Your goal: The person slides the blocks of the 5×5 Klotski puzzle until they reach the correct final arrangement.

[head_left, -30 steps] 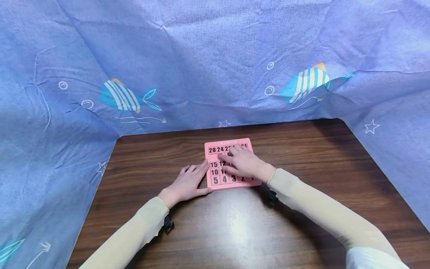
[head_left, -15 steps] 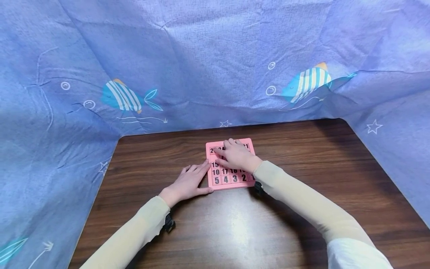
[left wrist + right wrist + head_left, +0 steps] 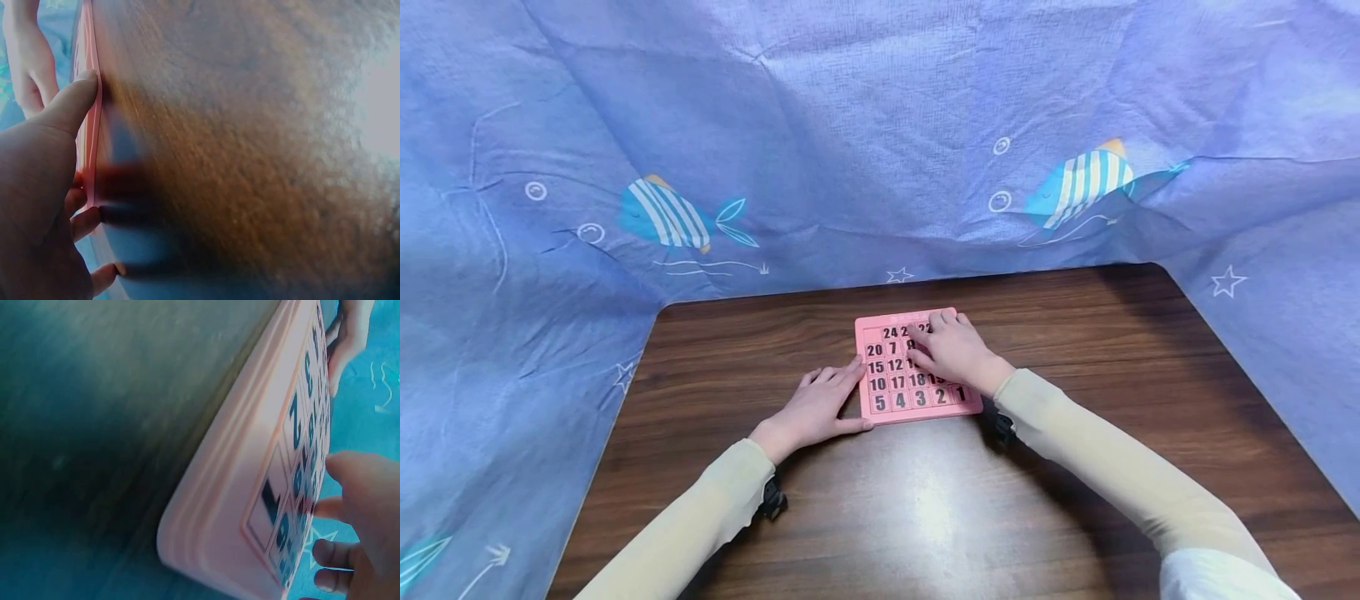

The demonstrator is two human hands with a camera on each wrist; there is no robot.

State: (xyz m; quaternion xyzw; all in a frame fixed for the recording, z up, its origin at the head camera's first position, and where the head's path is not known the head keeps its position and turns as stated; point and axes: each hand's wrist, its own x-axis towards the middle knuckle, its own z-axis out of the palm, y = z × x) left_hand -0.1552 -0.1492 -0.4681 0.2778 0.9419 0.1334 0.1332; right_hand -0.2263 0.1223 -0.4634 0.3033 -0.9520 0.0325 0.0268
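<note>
A pink sliding number puzzle (image 3: 917,414) lies flat on the table, its square tiles printed with black numbers. The top left cell is vacant, and the 20 tile (image 3: 875,350) sits just below it. My left hand (image 3: 812,412) rests against the puzzle's left side, thumb at the near corner. In the left wrist view the thumb (image 3: 80,94) touches the pink edge. Over the upper right tiles lies my right hand (image 3: 958,354), its fingers slightly bent and touching the top row; it hides several tiles. The right wrist view shows the puzzle's thick side (image 3: 219,487).
The dark wooden table (image 3: 760,333) surrounds the puzzle. A blue curtain (image 3: 865,125) printed with fish hangs behind the table and at both sides. Each wrist carries a small black camera, such as the left wrist camera (image 3: 773,497).
The 20 tile has slid down one cell, leaving the top left corner vacant. My right hand went left over the top row, then back right. The left hand stayed in place.
</note>
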